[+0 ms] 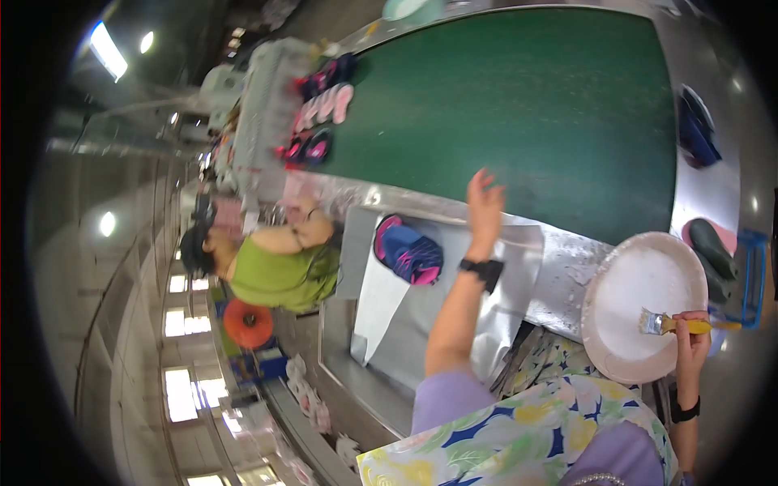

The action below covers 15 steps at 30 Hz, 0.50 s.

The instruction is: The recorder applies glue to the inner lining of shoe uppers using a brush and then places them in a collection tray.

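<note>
My left hand (485, 194) reaches past the metal ledge over the near edge of a green conveyor belt (519, 105). Its fingers are loosely bent and apart, with nothing in them. In my right hand (692, 344) is a yellow-handled paintbrush (660, 323), its bristles over a pale pink basin (596, 356) of white liquid. Left of my left forearm, a navy and pink sneaker (412, 253) lies on a grey and white sheet-covered surface (385, 312).
Several shoes and pale pink shoe parts (328, 107) sit at the belt's left end. A co-worker in a green top (284, 267) is at the left. Dark shoe parts (698, 130) and dark green soles (711, 249) lie at the right, near a blue frame (755, 279).
</note>
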Each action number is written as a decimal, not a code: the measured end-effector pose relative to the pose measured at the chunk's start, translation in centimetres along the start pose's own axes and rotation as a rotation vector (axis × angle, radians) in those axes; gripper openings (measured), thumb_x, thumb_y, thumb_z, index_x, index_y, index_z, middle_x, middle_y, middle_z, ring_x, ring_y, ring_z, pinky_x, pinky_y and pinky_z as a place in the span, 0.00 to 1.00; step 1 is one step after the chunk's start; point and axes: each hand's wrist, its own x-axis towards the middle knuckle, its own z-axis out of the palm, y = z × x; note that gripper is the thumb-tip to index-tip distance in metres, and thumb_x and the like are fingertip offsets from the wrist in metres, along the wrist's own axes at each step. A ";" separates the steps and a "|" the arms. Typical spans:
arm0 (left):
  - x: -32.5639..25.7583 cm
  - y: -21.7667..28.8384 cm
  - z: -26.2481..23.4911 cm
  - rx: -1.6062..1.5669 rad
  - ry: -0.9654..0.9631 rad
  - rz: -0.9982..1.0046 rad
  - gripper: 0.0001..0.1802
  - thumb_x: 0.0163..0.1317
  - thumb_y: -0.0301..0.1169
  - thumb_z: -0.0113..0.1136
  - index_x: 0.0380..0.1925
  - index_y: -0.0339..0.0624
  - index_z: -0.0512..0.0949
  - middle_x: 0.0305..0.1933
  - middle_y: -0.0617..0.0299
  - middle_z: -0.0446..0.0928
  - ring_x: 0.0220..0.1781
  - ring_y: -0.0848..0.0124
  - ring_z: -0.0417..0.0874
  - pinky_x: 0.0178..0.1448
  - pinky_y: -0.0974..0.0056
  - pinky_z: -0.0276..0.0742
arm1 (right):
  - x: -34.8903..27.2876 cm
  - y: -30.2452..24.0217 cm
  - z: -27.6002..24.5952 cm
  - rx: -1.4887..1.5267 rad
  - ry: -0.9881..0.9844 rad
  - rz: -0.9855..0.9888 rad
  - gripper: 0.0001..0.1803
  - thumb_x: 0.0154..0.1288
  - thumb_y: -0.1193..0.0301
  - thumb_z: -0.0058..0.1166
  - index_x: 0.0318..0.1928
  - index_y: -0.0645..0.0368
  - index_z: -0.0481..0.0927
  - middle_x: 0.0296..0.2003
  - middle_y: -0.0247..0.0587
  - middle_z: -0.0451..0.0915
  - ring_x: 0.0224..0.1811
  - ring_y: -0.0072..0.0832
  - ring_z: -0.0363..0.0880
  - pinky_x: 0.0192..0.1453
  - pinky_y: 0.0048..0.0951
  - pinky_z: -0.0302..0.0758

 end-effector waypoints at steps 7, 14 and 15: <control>-12.3 -7.7 -28.0 0.303 0.751 -0.520 0.50 0.52 0.41 0.73 0.68 0.25 0.58 0.68 0.38 0.65 0.70 0.51 0.68 0.71 0.54 0.64 | 0.8 -0.8 3.0 -0.104 -0.186 -0.013 0.03 0.68 0.78 0.54 0.39 0.61 0.73 0.36 0.32 0.72 0.39 0.19 0.73 0.45 0.21 0.70; -7.2 -14.5 -30.7 -0.265 0.795 -0.577 0.73 0.46 0.32 0.80 0.73 0.33 0.26 0.71 0.39 0.60 0.68 0.52 0.69 0.72 0.48 0.65 | 0.6 -1.0 6.6 -0.248 -0.185 -0.002 0.04 0.67 0.78 0.55 0.39 0.60 0.73 0.35 0.31 0.71 0.37 0.18 0.71 0.43 0.20 0.69; -6.4 -14.9 -30.6 -0.333 0.706 -0.591 0.72 0.44 0.30 0.81 0.73 0.31 0.30 0.70 0.39 0.61 0.65 0.52 0.72 0.69 0.49 0.70 | 0.7 -1.2 7.2 -0.250 -0.181 0.015 0.04 0.67 0.78 0.54 0.38 0.60 0.72 0.35 0.31 0.71 0.37 0.18 0.71 0.43 0.20 0.69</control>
